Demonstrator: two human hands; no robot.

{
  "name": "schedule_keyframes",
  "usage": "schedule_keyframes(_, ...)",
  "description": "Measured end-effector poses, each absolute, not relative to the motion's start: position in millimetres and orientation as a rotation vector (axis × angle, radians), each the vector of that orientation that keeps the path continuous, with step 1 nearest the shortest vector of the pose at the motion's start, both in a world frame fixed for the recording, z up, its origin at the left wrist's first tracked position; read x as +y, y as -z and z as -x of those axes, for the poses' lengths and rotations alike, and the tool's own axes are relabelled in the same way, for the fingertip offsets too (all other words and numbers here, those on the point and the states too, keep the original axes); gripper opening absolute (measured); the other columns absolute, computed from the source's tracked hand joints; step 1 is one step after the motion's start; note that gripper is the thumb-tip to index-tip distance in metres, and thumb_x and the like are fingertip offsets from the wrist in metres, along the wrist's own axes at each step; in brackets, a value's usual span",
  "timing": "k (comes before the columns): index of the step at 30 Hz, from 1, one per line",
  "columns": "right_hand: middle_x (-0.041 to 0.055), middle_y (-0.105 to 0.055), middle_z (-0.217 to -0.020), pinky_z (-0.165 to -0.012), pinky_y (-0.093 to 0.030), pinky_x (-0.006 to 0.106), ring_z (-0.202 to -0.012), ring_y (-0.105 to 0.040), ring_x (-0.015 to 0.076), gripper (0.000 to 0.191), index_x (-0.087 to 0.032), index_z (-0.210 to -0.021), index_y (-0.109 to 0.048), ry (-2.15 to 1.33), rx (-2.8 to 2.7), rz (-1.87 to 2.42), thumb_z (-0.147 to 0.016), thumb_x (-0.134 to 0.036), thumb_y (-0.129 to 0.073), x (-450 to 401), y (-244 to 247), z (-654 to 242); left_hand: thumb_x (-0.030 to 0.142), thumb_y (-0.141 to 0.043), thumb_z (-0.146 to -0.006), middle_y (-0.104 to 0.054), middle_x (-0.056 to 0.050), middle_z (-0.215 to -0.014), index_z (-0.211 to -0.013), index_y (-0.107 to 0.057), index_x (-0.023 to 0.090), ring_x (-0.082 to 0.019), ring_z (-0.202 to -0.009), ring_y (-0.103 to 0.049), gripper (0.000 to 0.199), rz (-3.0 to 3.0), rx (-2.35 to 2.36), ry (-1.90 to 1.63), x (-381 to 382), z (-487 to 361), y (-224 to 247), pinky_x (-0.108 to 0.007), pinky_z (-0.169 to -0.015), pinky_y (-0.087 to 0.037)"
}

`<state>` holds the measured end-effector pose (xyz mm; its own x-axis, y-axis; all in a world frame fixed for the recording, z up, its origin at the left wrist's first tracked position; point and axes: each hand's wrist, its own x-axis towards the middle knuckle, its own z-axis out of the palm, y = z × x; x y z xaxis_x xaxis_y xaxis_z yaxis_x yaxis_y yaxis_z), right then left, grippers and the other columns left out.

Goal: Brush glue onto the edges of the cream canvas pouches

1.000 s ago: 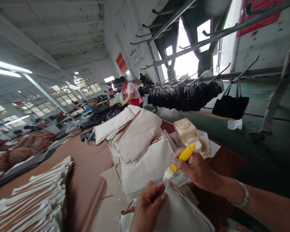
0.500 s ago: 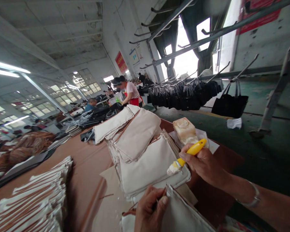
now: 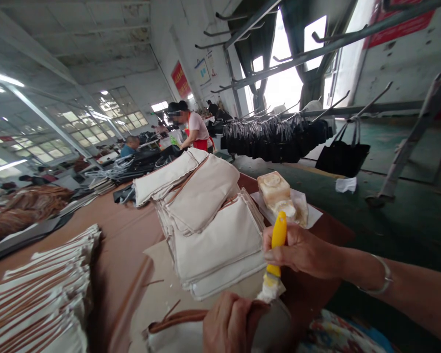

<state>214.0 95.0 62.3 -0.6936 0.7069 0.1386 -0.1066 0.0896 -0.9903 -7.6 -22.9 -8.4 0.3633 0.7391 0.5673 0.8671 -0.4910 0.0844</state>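
My right hand (image 3: 303,252) is closed round the yellow handle of a paintbrush (image 3: 278,240). Its bristles, caked with white paste, point down and touch or nearly touch the edge of a cream bag piece with brown trim (image 3: 178,337). My left hand (image 3: 228,321) grips that piece at the near edge of the table, fingers bent over it; its thumb is hidden. Just beyond lies a stack of cream pieces (image 3: 216,252) with stitched edges. A crusted plastic paste container (image 3: 274,189) rests on white paper (image 3: 312,215) behind my right hand.
A long row of cream and brown pieces (image 3: 47,294) covers the left of the brown tabletop (image 3: 121,240). Black bags (image 3: 275,142) hang from a metal rack (image 3: 400,162) at the right. A person in a red apron (image 3: 196,132) stands farther back.
The brush has moved down from beside the stack to the held piece, its handle now more upright. My left hand has turned, its knuckles now over the piece, which has bent.
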Motion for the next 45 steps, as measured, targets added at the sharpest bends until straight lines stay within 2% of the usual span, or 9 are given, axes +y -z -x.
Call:
schedule_keyframes(10,-0.0066,-0.039,-0.051,-0.041,-0.021,0.019,-0.044,-0.032,0.0069,0.027,-0.015,-0.077,-0.055,-1.71,-1.682,0.606,-0.086,-0.038,-0.065,97.6,-64.1,-209.9,0.025,-0.068,-0.087,-0.058,0.002,-0.06,-0.086,-0.063,0.019,-0.012,-0.054,-0.056,0.008,2.37,-1.264,0.752,-21.3,6.3,5.5,-0.022,-0.053,-0.042)
schedule_keyframes(18,-0.0069,-0.038,-0.054,-0.04,-0.017,0.019,-0.045,-0.028,0.0059,0.023,-0.015,-0.079,-0.055,-1.799,-1.583,0.571,-0.085,-0.033,-0.067,105.3,-59.4,-217.0,0.021,-0.067,-0.087,-0.057,0.002,-0.06,-0.083,-0.062,0.018,-0.012,-0.054,-0.056,0.008,2.391,-1.256,0.747,-21.2,4.8,-1.8,-0.022,-0.052,-0.041)
schedule_keyframes(24,-0.0057,-0.043,-0.055,-0.041,-0.021,0.019,-0.045,-0.034,0.0067,0.023,-0.014,-0.082,-0.057,-1.923,-1.672,0.543,-0.085,-0.035,-0.066,102.4,-49.7,-213.7,0.023,-0.067,-0.087,-0.059,0.001,-0.061,-0.083,-0.062,0.02,-0.013,-0.055,-0.058,0.008,2.407,-1.297,0.72,-21.2,14.2,5.9,-0.022,-0.054,-0.044)
schedule_keyframes(28,-0.008,-0.039,-0.051,-0.038,-0.014,0.019,-0.041,-0.026,0.0046,0.025,-0.015,-0.081,-0.055,-1.907,-1.408,0.627,-0.081,-0.034,-0.071,108.2,-49.2,-234.8,0.026,-0.067,-0.088,-0.06,0.002,-0.062,-0.087,-0.063,0.02,-0.012,-0.055,-0.059,0.007,2.451,-1.293,0.753,-15.0,24.5,-13.4,-0.02,-0.052,-0.043)
schedule_keyframes(31,-0.0098,-0.034,-0.044,-0.037,-0.009,0.02,-0.035,-0.021,0.0042,0.025,-0.017,-0.082,-0.054,-1.698,-1.185,0.74,-0.081,-0.035,-0.072,117.0,-55.8,-259.0,0.04,-0.062,-0.09,-0.06,0.001,-0.064,-0.084,-0.063,0.019,-0.011,-0.054,-0.057,0.022,2.527,-1.312,0.905,-0.5,26.3,-63.3,-0.02,-0.051,-0.041)
schedule_keyframes(34,-0.009,-0.033,-0.041,-0.037,-0.012,0.021,-0.033,-0.022,0.0052,0.022,-0.018,-0.081,-0.056,-1.472,-1.069,0.787,-0.083,-0.034,-0.07,124.1,-62.2,-280.1,0.062,-0.037,-0.094,-0.058,-0.002,-0.063,-0.078,-0.063,0.018,-0.013,-0.054,-0.054,0.054,2.652,-1.344,1.251,17.3,23.4,-131.2,-0.024,-0.05,-0.04)
schedule_keyframes(38,-0.0073,-0.034,-0.041,-0.037,-0.013,0.023,-0.034,-0.023,0.0073,0.019,-0.019,-0.079,-0.056,-1.329,-1.036,0.789,-0.086,-0.033,-0.066,127.0,-61.8,-299.2,0.083,-0.013,-0.082,-0.058,-0.004,-0.057,-0.064,-0.066,0.02,-0.018,-0.057,-0.055,0.084,2.795,-1.366,1.616,33.5,31.5,-198.5,-0.031,-0.063,-0.049)
schedule_keyframes(41,-0.0072,-0.034,-0.042,-0.037,-0.014,0.023,-0.036,-0.024,0.008,0.021,-0.019,-0.081,-0.057,-1.216,-1.087,0.84,-0.089,-0.037,-0.063,126.8,-53.9,-310.4,0.087,-0.003,-0.077,-0.062,-0.006,-0.058,-0.062,-0.07,0.022,-0.019,-0.06,-0.056,0.095,3.039,-1.595,1.336,37.9,62.2,-202.9,-0.031,-0.065,-0.05)
schedule_keyframes(45,-0.0055,-0.04,-0.048,-0.04,-0.022,0.023,-0.041,-0.031,0.0096,0.027,-0.017,-0.081,-0.058,-0.994,-1.242,0.973,-0.09,-0.042,-0.062,135.8,-34.2,-320.0,0.08,-0.001,-0.083,-0.069,-0.008,-0.069,-0.073,-0.074,0.021,-0.021,-0.068,-0.063,0.095,2.857,-2.41,0.673,37.5,121.1,-152.2,-0.033,-0.069,-0.054)
